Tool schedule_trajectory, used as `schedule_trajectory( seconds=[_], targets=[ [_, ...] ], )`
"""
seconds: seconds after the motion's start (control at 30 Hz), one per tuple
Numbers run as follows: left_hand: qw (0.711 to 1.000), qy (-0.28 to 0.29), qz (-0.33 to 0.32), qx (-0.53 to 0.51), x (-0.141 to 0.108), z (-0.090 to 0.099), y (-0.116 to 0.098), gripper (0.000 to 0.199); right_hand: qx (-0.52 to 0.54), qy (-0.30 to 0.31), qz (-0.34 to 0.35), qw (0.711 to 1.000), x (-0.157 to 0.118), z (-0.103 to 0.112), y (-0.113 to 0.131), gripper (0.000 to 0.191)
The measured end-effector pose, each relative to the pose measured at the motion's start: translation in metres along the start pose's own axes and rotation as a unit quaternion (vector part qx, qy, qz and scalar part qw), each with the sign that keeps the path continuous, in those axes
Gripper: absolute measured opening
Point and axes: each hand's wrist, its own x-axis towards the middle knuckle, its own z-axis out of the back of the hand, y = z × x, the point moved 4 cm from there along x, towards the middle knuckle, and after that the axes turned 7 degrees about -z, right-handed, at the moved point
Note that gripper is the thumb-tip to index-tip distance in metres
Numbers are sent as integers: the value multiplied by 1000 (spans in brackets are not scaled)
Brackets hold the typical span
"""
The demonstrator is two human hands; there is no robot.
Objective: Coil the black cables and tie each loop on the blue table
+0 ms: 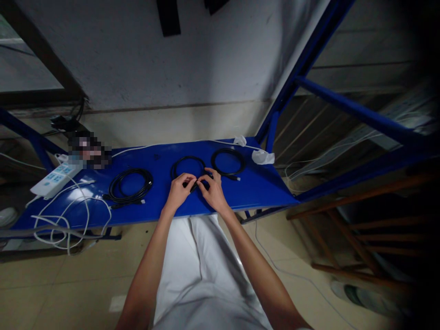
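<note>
Three coils of black cable lie in a row on the blue table. At the front of the middle cable coil, my left hand and my right hand meet with their fingertips pinched close together. Both seem to grip the coil's near side, though the fingers partly hide what is between them. To the left rests another coiled black cable, its plug ends showing. A third black cable coil sits just right of my right hand, with a plug pointing to the right.
A white power strip and a tangle of white cord occupy the table's left end. Crumpled white pieces lie at the back right. Blue frame posts rise at the side, near a wooden chair. A wall stands behind.
</note>
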Motion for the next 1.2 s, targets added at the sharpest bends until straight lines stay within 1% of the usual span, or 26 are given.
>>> schedule_trajectory(
  seconds=[0.13,0.33,0.47,0.67,0.77,0.9,1.07,1.2],
  targets=[
    [1000,18,-1,7,0,-1,-2,15,-5,5,-12,1000,1,-2,0,14],
    [999,43,-18,-1,2,-2,-9,13,-14,8,-20,1000,3,-6,-4,17],
    [998,50,-22,-17,2,-4,-7,12,-9,-1,-30,1000,5,-7,-5,16],
    [999,32,-14,-33,1,-3,2,12,-45,-8,-53,998,7,-10,0,15],
    [998,28,-4,-48,0,-3,5,12,-46,-18,-49,998,7,-11,0,15],
    [996,23,31,-75,-3,-3,9,13,-39,-28,-40,998,6,-12,-4,16],
    [993,5,74,-95,-6,-3,16,18,-31,-20,-41,998,6,-13,-8,18],
    [990,-11,69,-120,-6,-4,22,24,-33,-16,-42,998,7,-13,-8,19]
  ],
)
